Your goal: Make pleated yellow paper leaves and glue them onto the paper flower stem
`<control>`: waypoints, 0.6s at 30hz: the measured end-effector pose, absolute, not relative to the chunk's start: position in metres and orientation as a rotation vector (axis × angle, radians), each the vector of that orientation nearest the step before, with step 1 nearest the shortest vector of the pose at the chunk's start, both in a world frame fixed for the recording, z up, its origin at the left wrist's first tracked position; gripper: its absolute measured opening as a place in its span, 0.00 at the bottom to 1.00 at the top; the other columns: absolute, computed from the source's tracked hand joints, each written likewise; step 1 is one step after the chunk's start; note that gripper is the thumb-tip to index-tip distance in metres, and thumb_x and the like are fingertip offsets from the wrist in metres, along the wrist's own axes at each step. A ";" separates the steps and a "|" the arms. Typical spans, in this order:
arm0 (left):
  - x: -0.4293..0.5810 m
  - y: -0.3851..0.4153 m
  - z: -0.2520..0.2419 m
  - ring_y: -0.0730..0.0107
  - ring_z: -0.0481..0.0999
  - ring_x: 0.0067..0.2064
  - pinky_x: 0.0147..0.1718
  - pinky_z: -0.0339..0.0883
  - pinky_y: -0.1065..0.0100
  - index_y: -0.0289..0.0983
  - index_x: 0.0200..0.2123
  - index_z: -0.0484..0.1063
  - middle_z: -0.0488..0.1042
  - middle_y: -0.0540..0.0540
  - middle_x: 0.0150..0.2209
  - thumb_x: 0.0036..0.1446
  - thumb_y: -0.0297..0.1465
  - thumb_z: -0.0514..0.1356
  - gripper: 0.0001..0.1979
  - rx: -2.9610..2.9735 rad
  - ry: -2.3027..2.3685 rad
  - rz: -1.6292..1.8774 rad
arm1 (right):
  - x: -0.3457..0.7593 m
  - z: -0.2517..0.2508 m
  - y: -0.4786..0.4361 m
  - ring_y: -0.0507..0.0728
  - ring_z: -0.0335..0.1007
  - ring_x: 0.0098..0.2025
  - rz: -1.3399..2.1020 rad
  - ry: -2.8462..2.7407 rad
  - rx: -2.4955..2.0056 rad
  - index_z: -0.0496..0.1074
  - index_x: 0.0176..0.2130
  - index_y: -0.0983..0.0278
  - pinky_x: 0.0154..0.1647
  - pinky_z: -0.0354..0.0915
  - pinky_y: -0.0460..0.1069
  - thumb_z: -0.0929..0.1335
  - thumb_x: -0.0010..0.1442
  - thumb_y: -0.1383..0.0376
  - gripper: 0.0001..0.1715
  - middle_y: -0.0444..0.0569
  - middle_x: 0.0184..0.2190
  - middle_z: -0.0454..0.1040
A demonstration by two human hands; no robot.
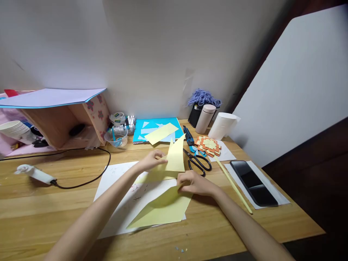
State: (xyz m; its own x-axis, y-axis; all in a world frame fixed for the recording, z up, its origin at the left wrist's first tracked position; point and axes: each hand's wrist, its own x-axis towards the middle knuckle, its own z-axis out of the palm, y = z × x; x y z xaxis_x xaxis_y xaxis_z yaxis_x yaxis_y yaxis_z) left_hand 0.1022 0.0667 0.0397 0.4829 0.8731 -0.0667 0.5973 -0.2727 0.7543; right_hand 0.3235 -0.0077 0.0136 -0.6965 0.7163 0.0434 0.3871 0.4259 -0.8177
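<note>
Left hand (152,160) has a pinch on a pale yellow paper piece (176,157), thumb and fingers at its edge, and the piece stands up curved with pointy tips, just left of the black scissors (191,156) (person's own left and right, scissors are my landmark for everything). Right hand (193,182) has its fingers curled onto the edge of a bigger yellow sheet (160,212), just on the near side of the scissors, and that sheet spreads out left and closer to the person than they are, one side bowed up. I can't make out whether the blades touch the upright piece, since it's blocking them. Under the yellow stuff there's a white sheet (112,179) with small marks, left of the scissors.

Moving outward: a box cutter (188,135) lies just behind the scissors, and an orange and yellow paper flower (208,145) sits behind them to the right, its yellow stem (235,186) running toward the person. Phone (252,183) is further right of the scissors. Behind them and to the left, a bright blue pad (138,127) has a yellow strip (162,133) lying on it. Well behind the scissors, slightly right: pinkish bottle (205,119), black holder (194,116) topped with purple yarn (202,97). Way off to their left, a white glue gun (36,175) on the wooden table (54,214)
</note>
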 end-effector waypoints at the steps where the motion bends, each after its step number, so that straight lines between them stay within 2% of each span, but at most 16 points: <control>1: 0.109 0.065 0.032 0.64 0.70 0.38 0.37 0.63 0.68 0.35 0.24 0.70 0.72 0.47 0.33 0.49 0.39 0.58 0.12 1.999 1.288 0.458 | 0.324 0.013 -0.008 0.53 0.68 0.34 1.158 -2.309 -0.955 0.74 0.30 0.63 0.35 0.61 0.46 0.69 0.53 0.64 0.05 0.44 0.29 0.73; 3: 0.118 0.057 0.020 0.60 0.70 0.40 0.39 0.62 0.65 0.35 0.24 0.70 0.72 0.44 0.34 0.49 0.35 0.58 0.09 2.020 1.414 0.445 | 0.325 0.011 -0.007 0.54 0.67 0.35 1.118 -2.327 -1.000 0.73 0.29 0.63 0.35 0.60 0.46 0.70 0.52 0.62 0.06 0.45 0.29 0.73; 5: 0.124 0.047 0.014 0.58 0.69 0.42 0.41 0.61 0.63 0.34 0.28 0.70 0.71 0.41 0.39 0.47 0.31 0.58 0.06 2.034 1.518 0.453 | 0.326 0.010 -0.006 0.54 0.67 0.35 1.087 -2.338 -1.048 0.72 0.28 0.63 0.35 0.60 0.46 0.71 0.51 0.61 0.07 0.45 0.30 0.72; 8: 0.127 0.036 0.012 0.56 0.70 0.44 0.38 0.61 0.64 0.34 0.40 0.69 0.69 0.38 0.45 0.45 0.28 0.59 0.15 2.025 1.612 0.451 | 0.326 0.011 -0.005 0.54 0.67 0.35 1.079 -2.331 -1.082 0.71 0.27 0.64 0.35 0.59 0.46 0.71 0.51 0.61 0.08 0.45 0.29 0.71; 11: 0.126 0.037 0.013 0.57 0.72 0.42 0.35 0.62 0.65 0.36 0.46 0.66 0.72 0.40 0.42 0.44 0.28 0.61 0.22 1.983 1.644 0.423 | 0.332 0.016 -0.003 0.54 0.67 0.35 1.127 -2.303 -1.056 0.72 0.28 0.64 0.35 0.59 0.46 0.70 0.52 0.63 0.06 0.44 0.30 0.72; 14: 0.113 0.049 0.021 0.58 0.73 0.39 0.34 0.62 0.67 0.35 0.43 0.69 0.74 0.40 0.40 0.43 0.31 0.63 0.20 1.966 1.633 0.432 | 0.345 0.017 0.003 0.54 0.67 0.34 1.090 -2.254 -1.109 0.72 0.28 0.64 0.36 0.60 0.46 0.68 0.53 0.62 0.07 0.44 0.29 0.72; 16: 0.098 0.055 0.032 0.59 0.72 0.39 0.35 0.61 0.67 0.35 0.37 0.71 0.75 0.41 0.38 0.47 0.34 0.60 0.12 1.980 1.637 0.488 | 0.354 0.012 0.009 0.54 0.67 0.34 0.960 -2.211 -1.246 0.72 0.28 0.64 0.36 0.60 0.47 0.68 0.53 0.61 0.09 0.45 0.29 0.72; 18: 0.078 0.055 0.049 0.60 0.71 0.38 0.35 0.60 0.67 0.35 0.34 0.71 0.74 0.42 0.36 0.53 0.36 0.55 0.11 1.992 1.675 0.580 | 0.361 0.005 0.017 0.56 0.67 0.35 0.779 -2.147 -1.413 0.72 0.30 0.64 0.37 0.61 0.49 0.68 0.53 0.59 0.10 0.47 0.31 0.73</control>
